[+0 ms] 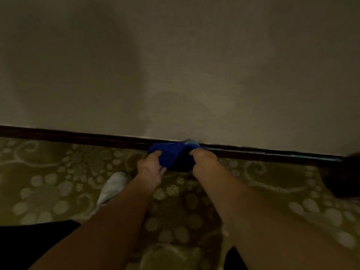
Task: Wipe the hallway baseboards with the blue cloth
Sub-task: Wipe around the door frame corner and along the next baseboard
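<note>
both hands reach forward and down toward the foot of the wall (175, 65). the left hand (150, 168) grips the left end of the cloth (171, 152), fingers curled over its near edge and thumb side on top. the right hand (203, 162) is clenched around the cloth's right end, knuckles toward the camera. the cloth is blue, bunched and stretched between the two hands, and its far edge lies against the baseboard (78, 136), just ahead of the fingertips. a small pale blue-green bit (191, 141) shows at the cloth's upper right, right where baseboard meets wall; what it is cannot be told.

the baseboard is dark and runs left and right past both hands, slanting lower toward the right. to the right of the right hand its top edge catches a thin line of light.

under the forearms lies a green carpet (48, 172) with pale swirls and dotted clusters. a white shoe (113, 188) sits on it just left of and below the left wrist. a dark blurred shape (342, 178) stands well to the right of the right hand, at the frame edge. dark clothing (29, 244) fills the lower left corner, beneath the left forearm.
</note>
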`<move>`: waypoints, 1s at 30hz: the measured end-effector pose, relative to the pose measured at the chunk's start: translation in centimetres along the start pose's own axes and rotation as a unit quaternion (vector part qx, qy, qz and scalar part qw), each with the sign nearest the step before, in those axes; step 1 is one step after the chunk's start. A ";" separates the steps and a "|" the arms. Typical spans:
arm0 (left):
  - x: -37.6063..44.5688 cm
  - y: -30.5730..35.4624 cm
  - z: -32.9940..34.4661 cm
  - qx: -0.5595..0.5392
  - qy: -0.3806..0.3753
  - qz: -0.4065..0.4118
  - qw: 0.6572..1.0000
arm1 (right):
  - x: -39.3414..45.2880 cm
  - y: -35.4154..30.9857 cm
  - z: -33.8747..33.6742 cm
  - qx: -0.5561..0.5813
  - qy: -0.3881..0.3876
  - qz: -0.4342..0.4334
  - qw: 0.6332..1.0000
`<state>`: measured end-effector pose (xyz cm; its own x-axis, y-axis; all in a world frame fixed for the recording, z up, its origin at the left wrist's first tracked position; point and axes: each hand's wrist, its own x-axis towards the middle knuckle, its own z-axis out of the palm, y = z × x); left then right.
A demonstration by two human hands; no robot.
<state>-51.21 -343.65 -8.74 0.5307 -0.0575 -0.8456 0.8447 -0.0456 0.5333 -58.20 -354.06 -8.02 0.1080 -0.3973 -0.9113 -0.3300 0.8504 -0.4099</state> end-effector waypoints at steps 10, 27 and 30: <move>1.3 -3.8 4.9 -0.138 0.016 0.004 0.990 | 3.2 1.5 -3.4 0.057 0.049 -0.005 0.997; 0.4 -3.1 6.5 -0.094 0.111 0.070 0.987 | -0.4 2.2 -2.0 0.078 0.038 -0.109 0.990; -1.1 -4.5 7.7 -0.044 0.064 0.043 0.996 | 0.5 1.1 -4.3 0.116 0.132 -0.134 0.975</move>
<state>-56.10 -351.07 -10.03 0.6007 0.0709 -0.7963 0.7958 0.0418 0.6041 -62.55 -354.76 -8.76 -0.0932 -0.6652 -0.7408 -0.0978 0.7466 -0.6581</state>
